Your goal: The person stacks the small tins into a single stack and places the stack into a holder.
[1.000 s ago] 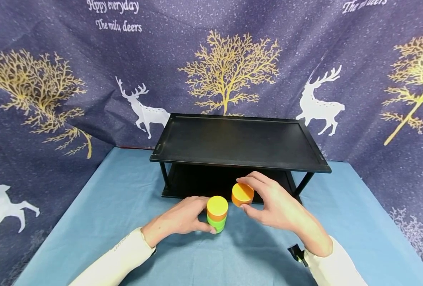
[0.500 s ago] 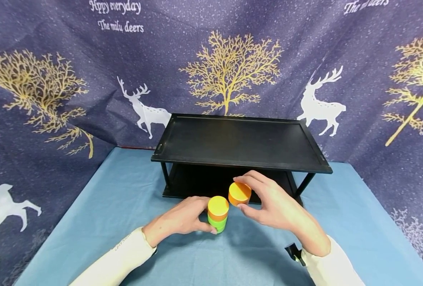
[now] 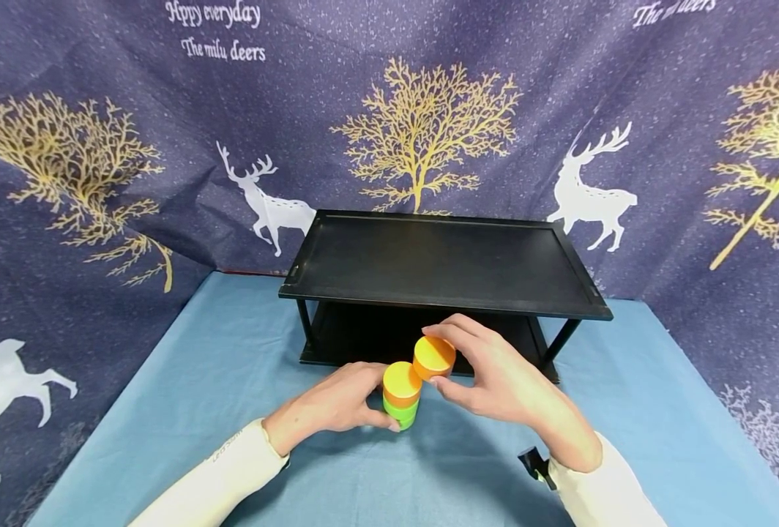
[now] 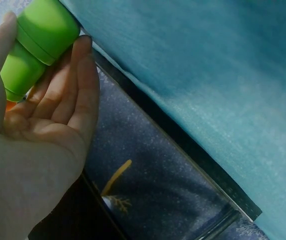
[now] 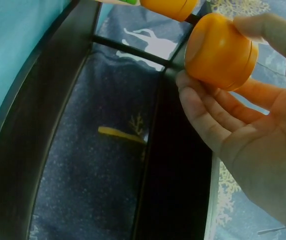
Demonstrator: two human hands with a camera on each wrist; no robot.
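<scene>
A short stack stands near the middle of the table in the head view, with a squat orange cylinder [image 3: 401, 380] on top of green ones [image 3: 400, 413]. The left hand [image 3: 346, 399] grips this stack from the left side, its thumb across the front. In the left wrist view its fingers curl round two rounded green cylinders [image 4: 45, 30]. Between thumb and fingertips the right hand [image 3: 495, 373] holds a second orange cylinder [image 3: 434, 355], raised just right of the stack's top and overlapping its edge in the head view. A seam line runs round this cylinder in the right wrist view.
Behind the hands stands a black two-tier shelf [image 3: 442, 260], its lower board [image 3: 363, 333] partly hidden by the right hand. Blue cloth [image 3: 231, 373] covers the table. A dark hanging with trees and deer [image 3: 271, 95] encloses the back and sides.
The right hand has moved left with its orange cylinder, closing the gap to the stack. The left hand keeps its grip and stays in place.
</scene>
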